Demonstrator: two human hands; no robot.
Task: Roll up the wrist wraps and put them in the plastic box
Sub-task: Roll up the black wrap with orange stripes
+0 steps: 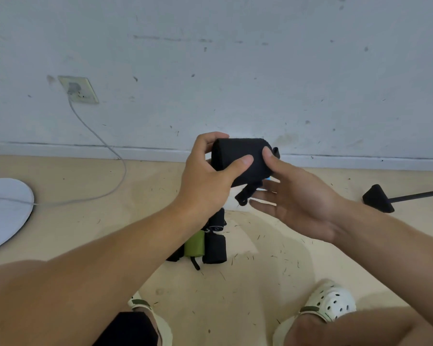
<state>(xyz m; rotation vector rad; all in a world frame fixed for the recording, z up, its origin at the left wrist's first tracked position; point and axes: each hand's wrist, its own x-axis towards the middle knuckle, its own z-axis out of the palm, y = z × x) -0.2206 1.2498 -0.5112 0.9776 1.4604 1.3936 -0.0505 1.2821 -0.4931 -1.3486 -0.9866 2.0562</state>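
A black wrist wrap [240, 156], rolled into a thick cylinder, is held up in front of the wall. My left hand [205, 176] grips it from the left, thumb across its front and fingers curled over the top. My right hand [295, 198] lies palm up beside it, fingers straight, thumb pressing on the roll's right end. A short black strap end [245, 194] dangles below the roll. On the floor beneath lie several rolled wraps, black ones [215, 248] and a green one [195, 244]. A plastic box does not show clearly.
A white round base [5, 211] with a grey cable [105, 146] running to a wall socket [79, 89] sits at the left. A black stand foot [378, 198] lies at the right. My white clogs [333, 304] stand at the bottom.
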